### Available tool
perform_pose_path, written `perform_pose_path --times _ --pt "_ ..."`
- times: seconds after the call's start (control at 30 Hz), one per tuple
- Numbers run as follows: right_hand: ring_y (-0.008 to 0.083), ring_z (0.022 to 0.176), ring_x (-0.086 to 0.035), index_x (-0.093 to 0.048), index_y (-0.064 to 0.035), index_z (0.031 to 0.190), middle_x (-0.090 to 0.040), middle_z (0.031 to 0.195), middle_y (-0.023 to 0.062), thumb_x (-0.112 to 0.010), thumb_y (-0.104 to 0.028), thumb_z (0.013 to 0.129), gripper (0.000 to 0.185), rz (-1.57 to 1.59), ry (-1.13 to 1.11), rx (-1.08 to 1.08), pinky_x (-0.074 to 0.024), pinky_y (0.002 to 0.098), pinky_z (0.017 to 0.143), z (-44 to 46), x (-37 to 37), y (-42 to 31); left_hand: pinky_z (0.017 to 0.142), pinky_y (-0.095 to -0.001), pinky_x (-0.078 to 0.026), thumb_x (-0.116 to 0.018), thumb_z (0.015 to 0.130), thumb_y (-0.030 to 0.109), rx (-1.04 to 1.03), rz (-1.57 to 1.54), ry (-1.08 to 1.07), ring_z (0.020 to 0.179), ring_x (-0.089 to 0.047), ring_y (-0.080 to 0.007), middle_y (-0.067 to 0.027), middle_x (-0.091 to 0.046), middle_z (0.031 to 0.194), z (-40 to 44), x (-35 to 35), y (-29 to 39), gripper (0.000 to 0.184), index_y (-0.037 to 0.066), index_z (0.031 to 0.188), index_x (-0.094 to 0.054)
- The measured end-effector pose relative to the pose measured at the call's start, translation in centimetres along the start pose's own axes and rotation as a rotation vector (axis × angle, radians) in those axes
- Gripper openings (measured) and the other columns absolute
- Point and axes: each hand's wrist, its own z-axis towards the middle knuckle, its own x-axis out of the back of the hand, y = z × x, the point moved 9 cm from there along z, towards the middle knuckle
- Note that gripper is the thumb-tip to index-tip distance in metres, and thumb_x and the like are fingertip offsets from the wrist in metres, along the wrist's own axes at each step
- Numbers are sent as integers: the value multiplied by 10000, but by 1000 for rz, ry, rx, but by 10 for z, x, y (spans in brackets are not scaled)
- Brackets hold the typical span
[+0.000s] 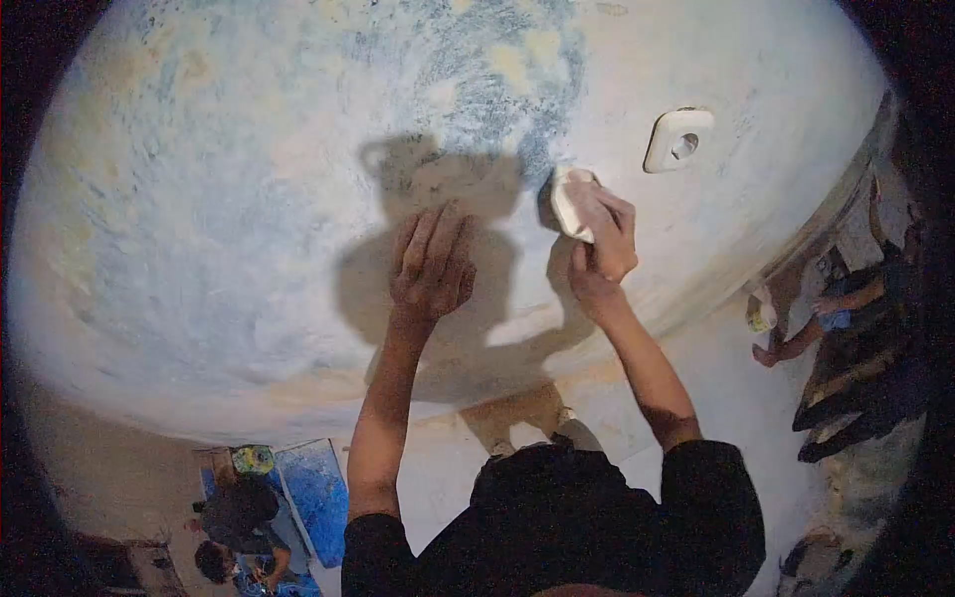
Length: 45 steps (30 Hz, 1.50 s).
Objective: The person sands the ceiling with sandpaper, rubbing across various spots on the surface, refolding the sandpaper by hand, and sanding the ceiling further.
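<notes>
A large curved surface (249, 219) fills the upper view, coated in white with patches of blue and pale yellow. My left hand (433, 264) lies against it, fingers stretched upward, holding nothing. To its right, my right hand (612, 234) is closed around a white block (569, 207) that looks like a sanding block. One long face of the block is turned to the surface, beside the lower edge of a dark blue patch. My shadow falls across the surface around my left hand.
A white raised fitting (681, 139) with a round opening sits on the surface, up and right of my right hand. Other people are at the right edge (860, 318) and lower left (244, 527). Near the latter person stands a blue panel (313, 497).
</notes>
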Motion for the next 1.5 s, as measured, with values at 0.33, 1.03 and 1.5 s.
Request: perform_pose_path --times 0.33,1.03,1.5 --pt "324 992 -626 -674 0 1038 -665 1079 127 -590 17 730 320 6 -224 282 -518 385 868 -11 -29 -22 1013 -436 -430 -423 915 162 -9 61 -17 1181 -490 -275 -109 -571 1226 -6 -5 2 310 58 1110 -641" --pt "295 1041 -608 -627 -56 1150 -631 1162 132 -645 -104 729 424 -77 -211 478 -533 366 841 98 -29 -51 1013 -445 -432 -453 879 120 11 14 -19 1171 -505 -280 -113 -584 1202 2 -8 0 309 34 1099 -651" --pt "313 961 -629 -641 -86 1110 -654 1054 165 -597 -71 766 347 70 25 459 -525 384 846 137 -34 -36 1016 -476 -410 -460 867 130 16 -17 -22 1188 -486 -304 -126 -565 1225 0 -10 1 319 45 1117 -639"
